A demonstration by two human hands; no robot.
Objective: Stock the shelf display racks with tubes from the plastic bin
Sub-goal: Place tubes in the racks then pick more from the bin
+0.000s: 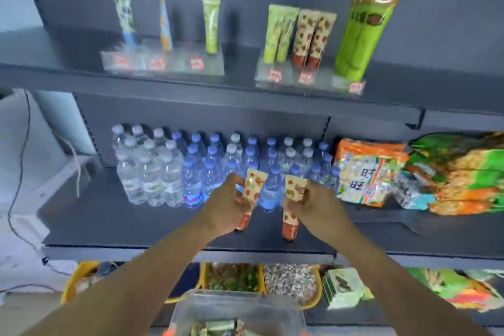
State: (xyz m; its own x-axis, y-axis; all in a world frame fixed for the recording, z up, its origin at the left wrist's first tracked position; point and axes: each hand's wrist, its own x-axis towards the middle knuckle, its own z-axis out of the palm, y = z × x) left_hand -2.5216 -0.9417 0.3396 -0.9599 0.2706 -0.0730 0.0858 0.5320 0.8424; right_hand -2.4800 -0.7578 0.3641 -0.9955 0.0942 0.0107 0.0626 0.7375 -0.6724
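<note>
Dark metal shelving all around, blurred by head motion. Left hand curled round one spotted cream tube with a red cap, right hand curled round a second spotted tube; both held upright, caps down, side by side and just apart. Directly behind the hands, rows of water bottles; off to the right, snack packets. Below the wrists, close to the body, the clear plastic bin with more tubes inside, hard to make out. High above the hands, two clear display racks: left rack thinly filled with three single tubes, right rack holding green tubes, a matching spotted pair and a tall green bundle.

Judged as mid-carry, bin to rack. Best lifted up and slightly right toward the spotted pair's slot, caps kept down and patterned fronts forward to match. Worth setting one tube at a time, seating each cap fully before letting go, since standing neighbours look easy to knock over. Gentle squeeze only; soft tube bodies likely dent.
</note>
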